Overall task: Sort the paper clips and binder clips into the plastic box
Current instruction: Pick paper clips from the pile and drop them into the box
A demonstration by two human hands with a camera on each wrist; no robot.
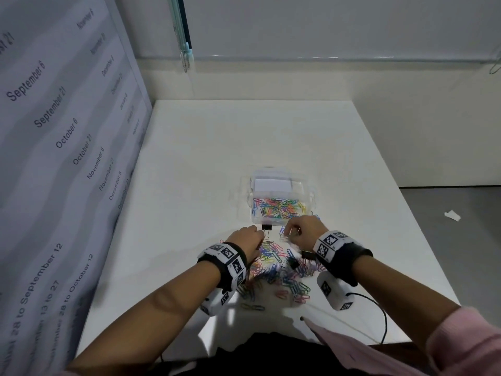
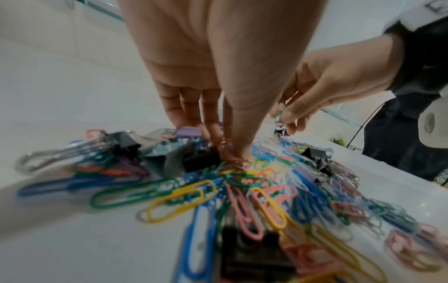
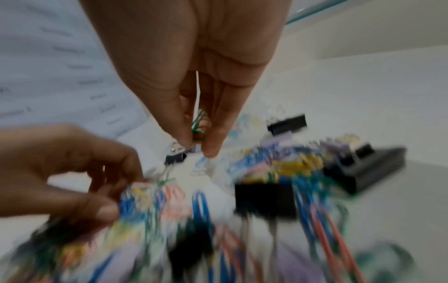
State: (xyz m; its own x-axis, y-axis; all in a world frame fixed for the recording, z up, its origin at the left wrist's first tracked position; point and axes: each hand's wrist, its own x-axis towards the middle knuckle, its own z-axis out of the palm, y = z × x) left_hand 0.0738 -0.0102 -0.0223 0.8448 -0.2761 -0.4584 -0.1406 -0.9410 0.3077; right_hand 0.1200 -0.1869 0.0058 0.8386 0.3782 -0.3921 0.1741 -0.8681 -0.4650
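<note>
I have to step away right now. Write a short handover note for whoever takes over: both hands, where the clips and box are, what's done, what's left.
Left hand: fingertips down in the pile of coloured paper clips on the white table, pinching clips.
Right hand: pinching a green paper clip, raised near the clear plastic box.
Done: many coloured paper clips already fill the box's near compartment.
Left: most of the pile, plus the black binder clips, still on the table.

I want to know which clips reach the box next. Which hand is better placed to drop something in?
Probably the right hand: it already pinches a green paper clip above the pile, close to the plastic box. The left hand has its fingertips down in the pile.
</note>
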